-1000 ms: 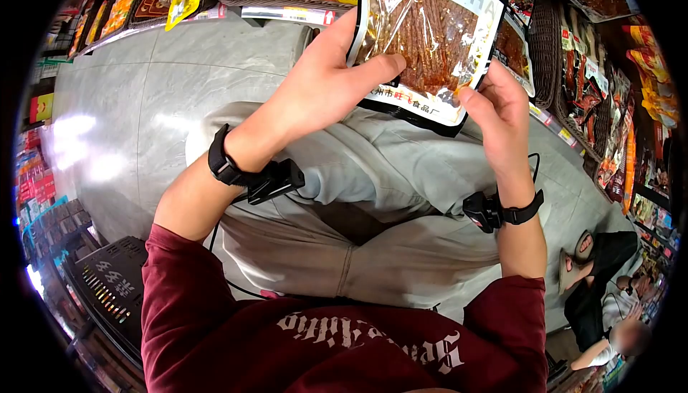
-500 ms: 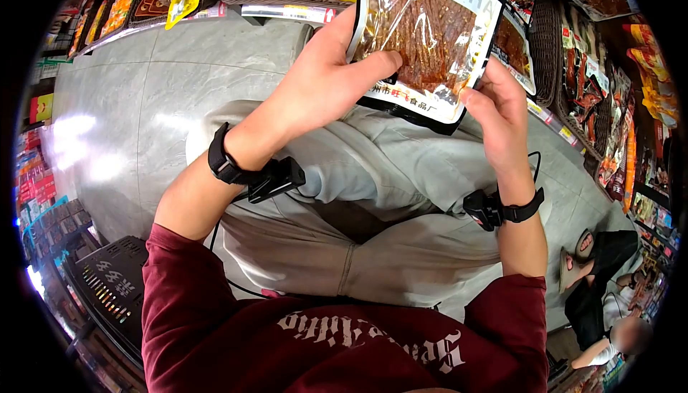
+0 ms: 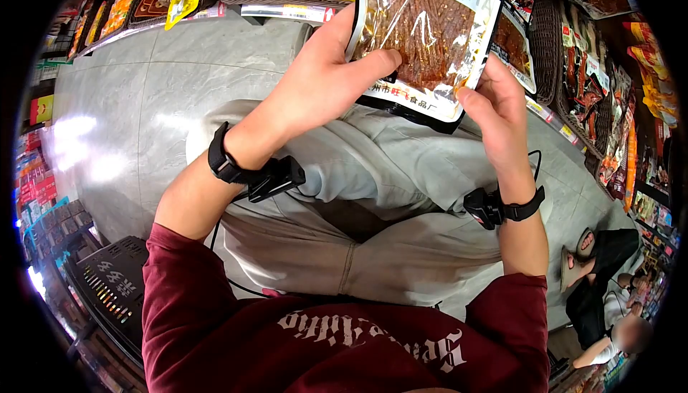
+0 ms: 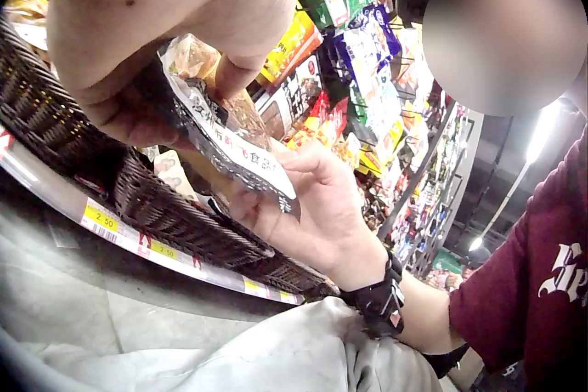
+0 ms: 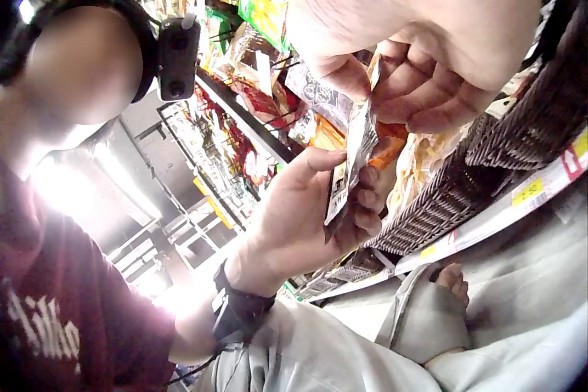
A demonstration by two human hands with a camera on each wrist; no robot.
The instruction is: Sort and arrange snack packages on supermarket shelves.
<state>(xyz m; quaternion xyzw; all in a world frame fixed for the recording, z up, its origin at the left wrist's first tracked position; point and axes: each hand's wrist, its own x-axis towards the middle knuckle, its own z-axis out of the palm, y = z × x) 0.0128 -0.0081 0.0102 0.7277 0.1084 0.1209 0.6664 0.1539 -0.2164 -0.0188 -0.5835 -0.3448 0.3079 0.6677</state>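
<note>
The head view is round like a fish's eye, with black corners and bent shelves [image 3: 609, 92] at its edges. The shop is bright. White glare shines on the gray floor [image 3: 86, 149] at the left, and the shiny packet [image 3: 423, 27] has small glints. In the wrist views the near left hand [image 4: 165, 24] and right hand [image 5: 413, 34] look blurry, and a ceiling lamp [image 4: 542, 130] glows white.

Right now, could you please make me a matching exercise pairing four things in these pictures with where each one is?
1 snack packet
2 left hand
3 right hand
4 black crate

A low down, beside the left sleeve
B grips the packet's left edge
C held up in both hands
D pinches the packet's lower right corner

Pairs: 1-C, 2-B, 3-D, 4-A
</note>
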